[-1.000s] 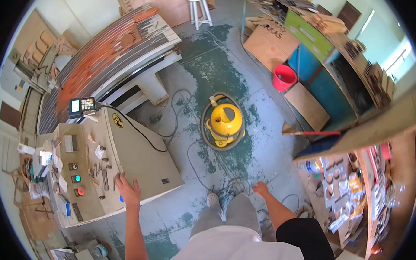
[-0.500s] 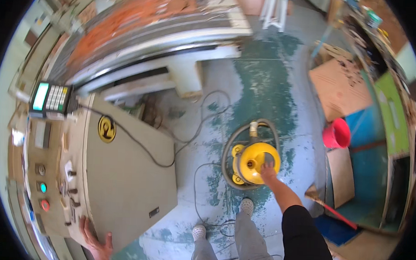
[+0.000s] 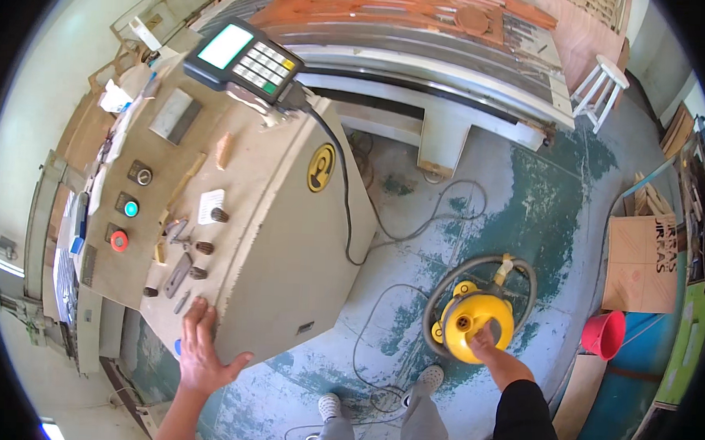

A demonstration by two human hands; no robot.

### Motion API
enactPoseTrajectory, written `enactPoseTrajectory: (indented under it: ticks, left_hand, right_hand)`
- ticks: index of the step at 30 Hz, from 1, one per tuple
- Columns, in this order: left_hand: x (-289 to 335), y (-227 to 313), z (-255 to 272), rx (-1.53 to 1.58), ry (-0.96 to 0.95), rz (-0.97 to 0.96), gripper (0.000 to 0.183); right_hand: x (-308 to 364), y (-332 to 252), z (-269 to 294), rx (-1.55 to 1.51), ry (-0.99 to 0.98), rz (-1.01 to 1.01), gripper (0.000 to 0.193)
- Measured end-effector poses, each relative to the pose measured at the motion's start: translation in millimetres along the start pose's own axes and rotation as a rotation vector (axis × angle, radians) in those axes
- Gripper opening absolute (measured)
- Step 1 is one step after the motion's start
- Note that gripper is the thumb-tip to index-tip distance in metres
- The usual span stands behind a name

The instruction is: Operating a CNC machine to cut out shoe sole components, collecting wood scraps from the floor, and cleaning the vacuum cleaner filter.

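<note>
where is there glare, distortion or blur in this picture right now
Head view: the fisheye bends the slatted bed, and the corners go black; head view: the keypad screen glows pale and washed out, and a bright streak shows at the left rim; head view: the left hand and yellow vacuum look reasonably sharp.

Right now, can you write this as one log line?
left hand: on beige cabinet edge; right hand: at yellow vacuum top, grip unclear; grey hose: looped around it; keypad controller: screen lit
</note>
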State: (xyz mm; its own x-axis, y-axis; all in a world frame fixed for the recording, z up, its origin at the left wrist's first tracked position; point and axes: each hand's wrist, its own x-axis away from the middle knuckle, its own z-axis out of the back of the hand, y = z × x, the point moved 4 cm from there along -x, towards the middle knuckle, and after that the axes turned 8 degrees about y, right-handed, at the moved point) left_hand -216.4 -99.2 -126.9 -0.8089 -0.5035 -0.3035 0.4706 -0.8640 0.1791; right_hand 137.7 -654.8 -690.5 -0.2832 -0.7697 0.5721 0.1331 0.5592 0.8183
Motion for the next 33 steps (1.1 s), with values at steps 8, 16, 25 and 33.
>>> enactPoseTrajectory:
  ticks: [8, 16, 25, 33]
  left_hand:
    - [20, -15, 41, 0.085, -0.114, -0.039, 0.098]
    - [39, -53, 60, 0.345, -0.057, -0.324, 0.081]
    - [52, -57, 61, 0.215, 0.016, -0.535, 0.053]
    - [54, -51, 51, 0.19, 0.058, -0.657, 0.049]
  right_hand:
    - [2, 224, 190, -1.442, -0.138, 0.046, 0.033]
    - [39, 361, 355, -1.735, -0.416, -0.126, 0.036]
    - [19, 408, 537, -2.148, -0.562, -0.432, 0.038]
    - [21, 332, 659, -2.471, -0.984, -0.744, 0.036]
